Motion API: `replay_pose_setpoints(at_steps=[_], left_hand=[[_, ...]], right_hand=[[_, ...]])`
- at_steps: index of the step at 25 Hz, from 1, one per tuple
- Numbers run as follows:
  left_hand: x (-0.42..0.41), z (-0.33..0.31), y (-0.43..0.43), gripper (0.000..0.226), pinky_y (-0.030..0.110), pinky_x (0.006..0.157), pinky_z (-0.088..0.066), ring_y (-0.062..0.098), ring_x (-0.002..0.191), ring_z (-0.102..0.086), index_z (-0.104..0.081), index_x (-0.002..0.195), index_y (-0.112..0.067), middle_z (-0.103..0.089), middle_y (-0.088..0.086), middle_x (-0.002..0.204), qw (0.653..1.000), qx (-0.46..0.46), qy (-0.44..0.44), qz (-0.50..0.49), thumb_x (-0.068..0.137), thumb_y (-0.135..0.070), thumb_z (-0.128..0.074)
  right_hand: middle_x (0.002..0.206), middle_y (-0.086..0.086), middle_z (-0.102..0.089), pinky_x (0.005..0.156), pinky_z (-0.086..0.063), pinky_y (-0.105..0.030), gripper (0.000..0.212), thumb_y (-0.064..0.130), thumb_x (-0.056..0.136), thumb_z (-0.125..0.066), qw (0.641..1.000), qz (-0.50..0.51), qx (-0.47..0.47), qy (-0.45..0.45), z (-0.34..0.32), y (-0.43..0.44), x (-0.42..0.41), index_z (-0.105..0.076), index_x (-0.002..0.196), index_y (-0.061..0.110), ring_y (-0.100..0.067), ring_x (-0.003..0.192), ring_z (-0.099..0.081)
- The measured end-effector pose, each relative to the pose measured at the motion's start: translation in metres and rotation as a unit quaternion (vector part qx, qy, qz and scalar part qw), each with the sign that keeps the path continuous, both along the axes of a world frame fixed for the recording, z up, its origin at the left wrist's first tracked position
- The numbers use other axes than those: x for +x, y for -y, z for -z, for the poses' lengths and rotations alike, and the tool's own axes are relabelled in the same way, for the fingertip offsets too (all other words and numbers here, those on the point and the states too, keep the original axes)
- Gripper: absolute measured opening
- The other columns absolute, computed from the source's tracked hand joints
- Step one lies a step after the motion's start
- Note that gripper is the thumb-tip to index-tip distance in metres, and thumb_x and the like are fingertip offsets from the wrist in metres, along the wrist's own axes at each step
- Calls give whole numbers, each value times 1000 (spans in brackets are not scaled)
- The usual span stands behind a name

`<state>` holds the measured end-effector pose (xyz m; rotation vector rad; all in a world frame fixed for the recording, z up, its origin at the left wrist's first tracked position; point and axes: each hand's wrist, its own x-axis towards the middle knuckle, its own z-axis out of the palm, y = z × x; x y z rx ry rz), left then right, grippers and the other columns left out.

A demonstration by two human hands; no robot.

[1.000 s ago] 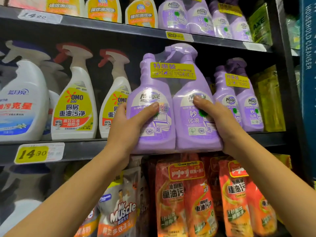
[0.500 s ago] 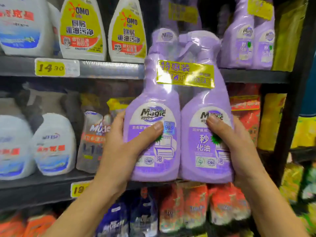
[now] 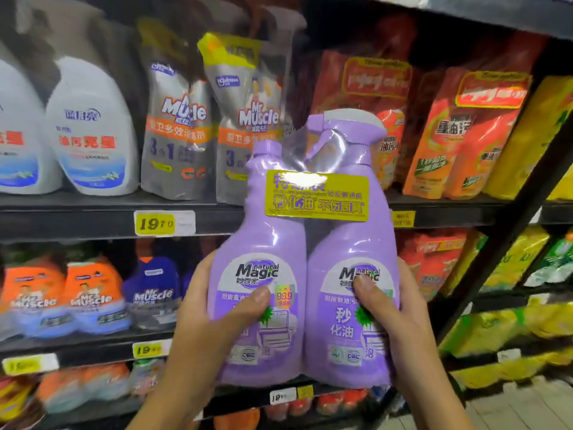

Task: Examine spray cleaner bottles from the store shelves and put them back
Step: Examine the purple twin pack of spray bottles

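Note:
A shrink-wrapped twin pack of purple spray cleaner bottles (image 3: 304, 240) with a yellow promo label is held upright in front of the shelves, labels facing me. My left hand (image 3: 214, 324) grips the left bottle from its side, thumb across the front label. My right hand (image 3: 393, 324) grips the right bottle the same way, thumb on its label. Only the right bottle carries a trigger sprayer; the left one has a plain cap.
Behind the pack, dark shelves (image 3: 77, 221) hold white bottles (image 3: 90, 128), grey refill pouches (image 3: 176, 125) and orange-red pouches (image 3: 459, 131). Yellow price tags (image 3: 155, 224) line the shelf edges. A black upright post (image 3: 508, 243) stands to the right, with yellow packs beyond it.
Both hands have drawn the twin pack off its shelf, down and toward me. The view has dropped, so lower shelves now fill the background.

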<state>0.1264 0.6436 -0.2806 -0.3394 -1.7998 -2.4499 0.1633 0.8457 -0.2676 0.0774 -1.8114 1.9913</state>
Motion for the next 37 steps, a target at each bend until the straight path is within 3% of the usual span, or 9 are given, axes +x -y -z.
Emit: replay_pose_setpoints(at_steps=[4, 8, 11, 16, 20, 26, 30, 34, 37], left_hand=[[6, 16, 2, 62, 42, 66, -58, 30, 84, -72, -63, 108, -31, -74, 9, 98, 999, -21, 41, -7, 50, -41, -82], [11, 25, 0, 62, 42, 70, -57, 26, 90, -71, -61, 111, -31, -72, 6, 105, 997, -44, 60, 6, 54, -46, -80], [9, 18, 4, 49, 29, 64, -55, 17, 86, -71, -65, 99, -38, -72, 2, 100, 995, -61, 79, 12, 52, -50, -75], [-17, -25, -10, 74, 19, 75, -53, 7, 87, -68, -58, 117, -24, -69, -1, 108, 991, -134, -1, -8, 54, -52, -82], [-19, -45, -28, 55, 17, 66, -50, 1, 69, -60, -61, 98, -26, -68, -14, 79, 981, -181, -74, -2, 53, -57, -71], [-17, -29, -29, 32, 28, 69, -45, 11, 70, -55, -54, 89, -30, -60, -9, 77, 990, -126, -58, 20, 68, -54, -62], [-19, -27, -24, 18, 16, 64, -50, 5, 71, -60, -56, 97, -30, -63, -10, 79, 989, -88, -83, 86, 81, -40, -58], [-23, -20, -6, 49, 19, 77, -52, 2, 93, -62, -55, 107, -50, -65, -15, 102, 962, -125, -140, 200, 63, -56, -77], [-24, -9, 4, 58, 12, 75, -50, -7, 93, -61, -52, 112, -46, -66, -26, 101, 960, -135, -155, 189, 62, -33, -77]], right_hand=[[85, -5, -73, 55, -55, -28, 46, 23, 60, -83, 994, -45, -91, 48, 21, 3, 4, -64, 102, 24, -19, 70, -71], [82, -7, -74, 52, -54, -30, 50, 24, 50, -82, 992, -60, -86, 70, 29, -2, 2, -66, 97, 21, -20, 65, -70], [75, -11, -72, 51, -53, -30, 41, 23, 47, -83, 990, -53, -112, 69, 45, -3, 6, -70, 86, 15, -21, 59, -67], [72, -14, -71, 52, -55, -37, 43, 18, 43, -83, 985, -38, -153, 69, 79, -2, 19, -71, 83, 13, -25, 57, -66], [74, -12, -73, 54, -56, -37, 50, 16, 39, -81, 987, -52, -146, 52, 88, -5, 23, -73, 88, 21, -24, 61, -68], [75, -8, -73, 55, -56, -36, 52, 22, 38, -84, 996, -38, -71, 32, 86, -18, 20, -72, 88, 28, -22, 62, -67], [77, -5, -75, 53, -56, -30, 58, 21, 37, -83, 998, -44, -45, 18, 86, -25, 18, -72, 93, 32, -18, 62, -69], [89, 6, -76, 57, -55, -20, 78, 25, 32, -86, 997, -36, 55, 39, 78, -39, 17, -63, 107, 23, -7, 73, -71], [101, 13, -74, 63, -54, -15, 82, 29, 35, -90, 990, -32, 133, 43, 72, -43, 10, -63, 111, 36, 1, 82, -69]])
